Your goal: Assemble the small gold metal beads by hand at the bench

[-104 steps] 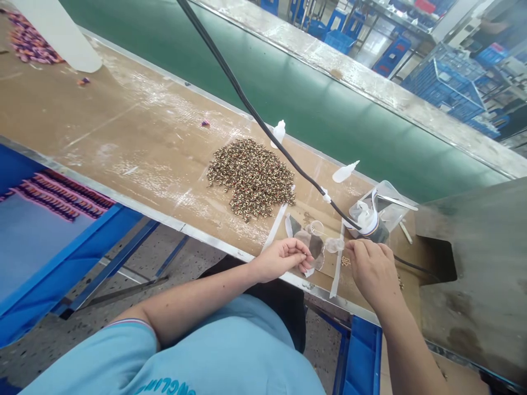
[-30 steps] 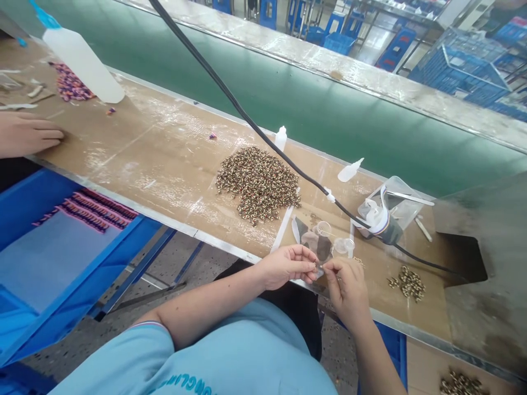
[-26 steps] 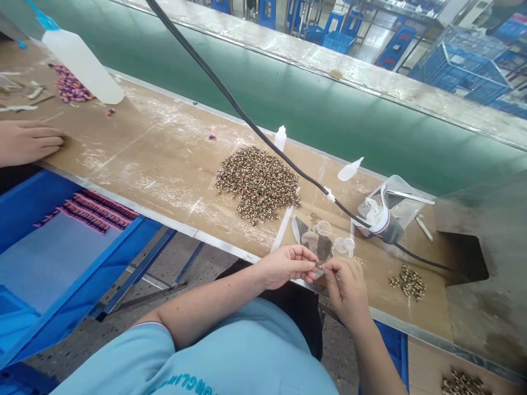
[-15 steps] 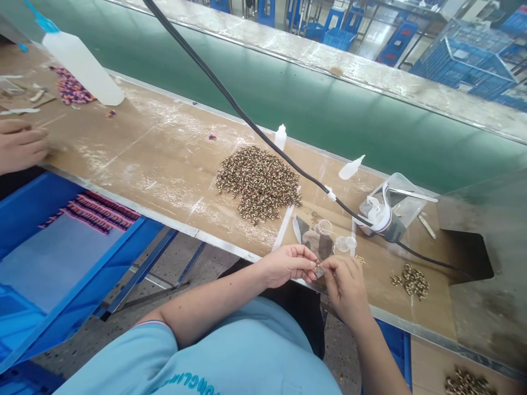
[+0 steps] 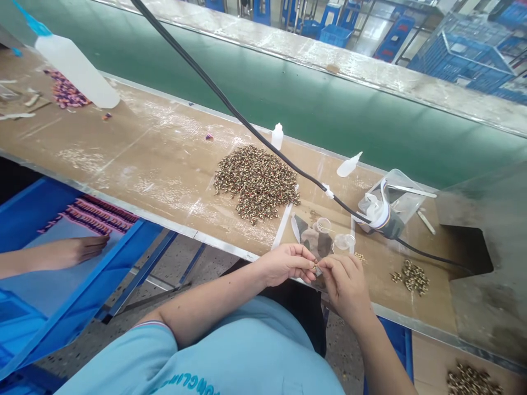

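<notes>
My left hand (image 5: 287, 265) pinches a small gold-coloured piece (image 5: 315, 267) between thumb and fingertips at the table's front edge. The fingertips of my right hand (image 5: 345, 278) meet it from the other side, closed on the same tiny piece; its exact kind is too small to make out. Just beyond my hands lie a dark patterned sheet (image 5: 307, 233) and small clear round dishes (image 5: 344, 241). A large heap of small gold-and-dark ring-like pieces (image 5: 256, 184) is spread farther back, and a smaller pile of similar pieces (image 5: 415, 277) sits to the right.
Two small white squeeze bottles (image 5: 277, 137) are at the back edge. A black cable (image 5: 230, 107) slants across the view to a dark device (image 5: 391, 226) by a clear tray. At left, a co-worker's hand (image 5: 84, 249) reaches into a blue bin (image 5: 135, 241); a large white bottle (image 5: 78, 71) stands behind.
My hands stay together at nearly the same spot, with only slight finger movement. The co-worker's hand has gone from the tabletop to the striped rows in the blue bin.
</notes>
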A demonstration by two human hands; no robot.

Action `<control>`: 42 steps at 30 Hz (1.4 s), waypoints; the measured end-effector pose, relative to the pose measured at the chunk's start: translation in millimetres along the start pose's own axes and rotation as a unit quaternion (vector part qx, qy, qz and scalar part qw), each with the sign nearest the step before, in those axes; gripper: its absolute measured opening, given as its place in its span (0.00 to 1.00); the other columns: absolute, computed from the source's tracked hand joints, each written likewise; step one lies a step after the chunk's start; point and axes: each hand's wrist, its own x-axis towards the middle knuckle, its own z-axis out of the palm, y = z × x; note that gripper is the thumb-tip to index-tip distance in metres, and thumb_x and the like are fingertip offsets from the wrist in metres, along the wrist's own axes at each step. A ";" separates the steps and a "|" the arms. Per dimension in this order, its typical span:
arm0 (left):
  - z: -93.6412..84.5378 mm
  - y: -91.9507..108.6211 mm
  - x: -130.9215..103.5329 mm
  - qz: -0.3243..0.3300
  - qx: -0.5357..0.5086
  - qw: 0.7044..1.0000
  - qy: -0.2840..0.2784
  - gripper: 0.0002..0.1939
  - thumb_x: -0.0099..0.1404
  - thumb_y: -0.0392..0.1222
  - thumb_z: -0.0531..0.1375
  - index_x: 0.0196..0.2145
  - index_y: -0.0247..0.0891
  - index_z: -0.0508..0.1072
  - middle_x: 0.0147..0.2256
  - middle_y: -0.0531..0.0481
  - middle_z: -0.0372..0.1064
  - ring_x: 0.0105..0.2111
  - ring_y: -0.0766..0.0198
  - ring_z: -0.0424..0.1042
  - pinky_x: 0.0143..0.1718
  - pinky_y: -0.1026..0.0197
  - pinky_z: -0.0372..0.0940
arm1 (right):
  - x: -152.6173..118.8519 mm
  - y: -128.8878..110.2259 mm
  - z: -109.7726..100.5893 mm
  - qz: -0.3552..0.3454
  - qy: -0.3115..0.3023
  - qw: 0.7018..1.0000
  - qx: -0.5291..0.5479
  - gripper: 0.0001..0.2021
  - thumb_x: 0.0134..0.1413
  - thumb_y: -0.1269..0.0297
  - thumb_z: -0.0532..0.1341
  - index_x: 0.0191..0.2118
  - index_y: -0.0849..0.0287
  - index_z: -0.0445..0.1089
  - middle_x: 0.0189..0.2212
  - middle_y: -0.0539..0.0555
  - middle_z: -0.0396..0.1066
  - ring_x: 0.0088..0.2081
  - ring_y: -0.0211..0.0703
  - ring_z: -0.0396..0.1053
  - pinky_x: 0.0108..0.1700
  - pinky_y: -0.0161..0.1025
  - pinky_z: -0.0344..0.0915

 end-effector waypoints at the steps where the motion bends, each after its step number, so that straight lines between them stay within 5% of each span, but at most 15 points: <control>1: -0.1 -0.3 0.0 0.001 -0.002 1.000 0.001 0.20 0.39 0.40 0.72 0.26 0.31 0.68 0.19 0.50 0.71 0.20 0.68 0.71 0.25 0.66 0.65 | 0.0 0.0 0.3 0.001 0.001 1.000 0.003 0.06 0.60 0.73 0.52 0.34 0.57 0.62 0.29 0.50 0.69 0.33 0.37 0.64 0.40 0.38 0.57; 17: -0.1 -5.6 1.8 0.023 -0.012 1.000 0.005 0.19 0.42 0.39 0.72 0.28 0.31 0.68 0.21 0.51 0.71 0.21 0.70 0.71 0.25 0.66 0.65 | -12.5 -5.5 13.3 0.063 0.085 0.994 0.038 0.05 0.58 0.72 0.55 0.36 0.55 0.65 0.30 0.51 0.69 0.33 0.39 0.67 0.37 0.38 0.63; 25: 4.3 -17.2 -0.3 0.137 0.059 0.988 0.037 0.20 0.46 0.48 0.70 0.28 0.33 0.67 0.22 0.51 0.72 0.24 0.67 0.73 0.30 0.64 0.67 | -29.7 -18.2 18.0 0.168 0.122 0.976 0.062 0.08 0.57 0.70 0.56 0.41 0.55 0.69 0.33 0.53 0.70 0.35 0.40 0.69 0.37 0.39 0.66; 42: -6.6 -42.1 -0.7 0.322 0.253 0.910 0.066 0.07 0.58 0.43 0.61 0.29 0.36 0.72 0.32 0.45 0.73 0.33 0.63 0.73 0.38 0.60 0.69 | -39.9 -29.7 23.2 0.075 0.156 0.985 -0.017 0.27 0.52 0.78 0.60 0.56 0.52 0.62 0.35 0.53 0.72 0.34 0.40 0.69 0.39 0.42 0.63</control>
